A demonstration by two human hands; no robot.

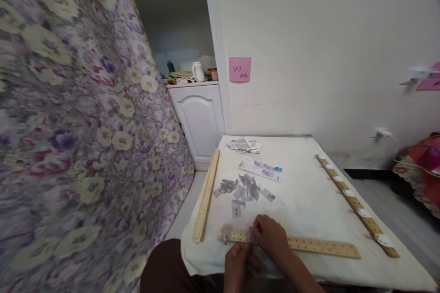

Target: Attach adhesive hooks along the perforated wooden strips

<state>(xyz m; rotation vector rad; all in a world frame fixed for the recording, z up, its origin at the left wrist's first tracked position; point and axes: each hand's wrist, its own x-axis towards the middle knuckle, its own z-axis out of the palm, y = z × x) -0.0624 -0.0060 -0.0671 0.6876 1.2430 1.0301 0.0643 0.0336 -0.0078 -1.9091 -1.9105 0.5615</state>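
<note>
A pale wooden strip with rows of holes (323, 246) lies across the front of the cloth-covered table. My right hand (270, 234) is closed in a pinch over its middle, beside a small clear piece whose shape is blurred. My left hand (237, 256) sits at the strip's near edge with curled fingers, close to the right fingertips; what it grips is hidden. Near the strip's left end is a clear piece with a small metal hook (225, 239). Beyond the hands lie several small clear plastic packets (248, 187), with one single packet (237, 209) nearer the strip.
Another holed strip (207, 194) runs along the left edge of the table. A darker strip with several white round pieces (348, 193) lies on the right. Farther back are a flat printed package (261, 168) and a stack of packaging (243, 144). A floral curtain (85, 137) hangs left.
</note>
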